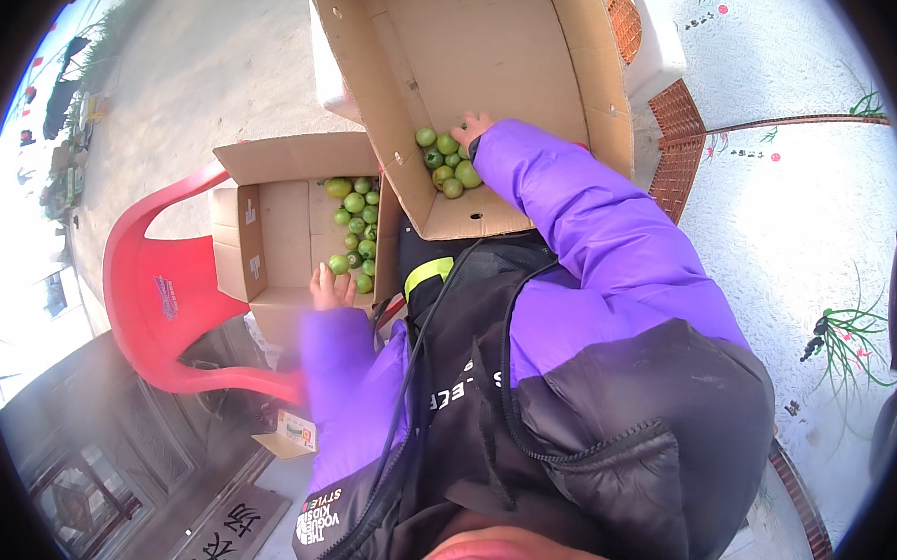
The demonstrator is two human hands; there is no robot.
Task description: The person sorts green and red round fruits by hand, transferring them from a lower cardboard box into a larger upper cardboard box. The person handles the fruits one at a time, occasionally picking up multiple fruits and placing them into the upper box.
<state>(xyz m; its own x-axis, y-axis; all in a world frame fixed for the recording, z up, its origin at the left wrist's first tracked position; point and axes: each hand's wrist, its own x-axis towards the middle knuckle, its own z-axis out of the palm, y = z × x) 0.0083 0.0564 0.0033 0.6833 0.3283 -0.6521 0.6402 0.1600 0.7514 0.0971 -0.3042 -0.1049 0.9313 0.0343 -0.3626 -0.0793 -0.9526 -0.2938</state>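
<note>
My left hand (332,288) is over the near side of a small cardboard box (282,220), its fingers apart and nothing visible in them. Its fingertips are close to the nearest of several green tomatoes (356,205), which lie along the box's right side. My right hand (473,129) reaches into a larger, tilted cardboard box (496,49), at the edge of a cluster of green tomatoes (468,174). The right fingers are curled, and a bit of green shows beside them. Whether they grip a tomato cannot be made out.
The small box sits on a red plastic chair (170,283) with armrests. The larger box leans close to my lap, with a white foam box (657,56) partly behind it. Brown woven trim (676,147) runs beside a white patterned surface (797,198) on the right. A small opened carton (295,432) lies below the chair.
</note>
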